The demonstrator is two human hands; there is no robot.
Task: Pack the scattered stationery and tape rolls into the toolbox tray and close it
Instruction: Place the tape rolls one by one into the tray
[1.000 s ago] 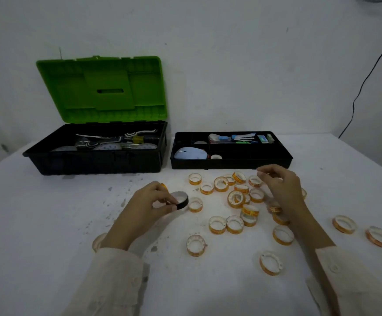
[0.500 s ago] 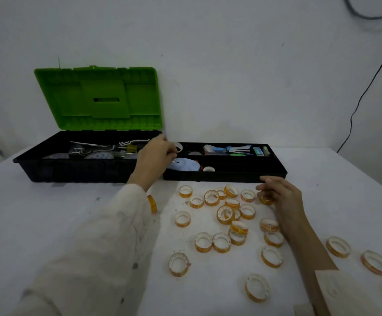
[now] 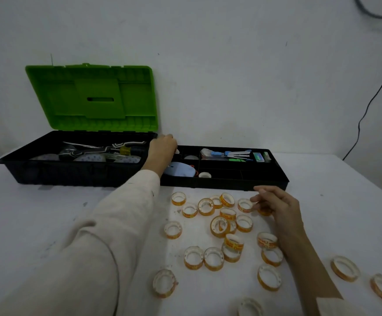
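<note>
In the head view the tray (image 3: 265,184) sits at the table's (image 3: 26,224) far side, its long axis running left to right, its left end just beside the toolbox (image 3: 71,176). The toolbox lies the same way, and its green lid (image 3: 89,99) stands open, tilted back toward the wall.

My left hand (image 3: 162,147) reaches over the tray's back left corner, knuckles up and fingers bent down into a compartment. A bit of white shows under the fingertips, but I cannot tell whether I am gripping anything. Just nearer me in the tray lies a pale blue disc (image 3: 181,169), with one small roll (image 3: 205,174) to its right.

The tape rolls (image 3: 212,258) are scattered on the table in front of the tray. Most lie flat with the hole up, and a few lean on edge. My right hand (image 3: 276,206) hangs over the far end of the cluster, near the tray's front wall. Its fingers are loosely curled, the thumb tip touches one roll (image 3: 244,205), and another roll is half hidden under the palm. I cannot tell whether I am holding either one.
</note>
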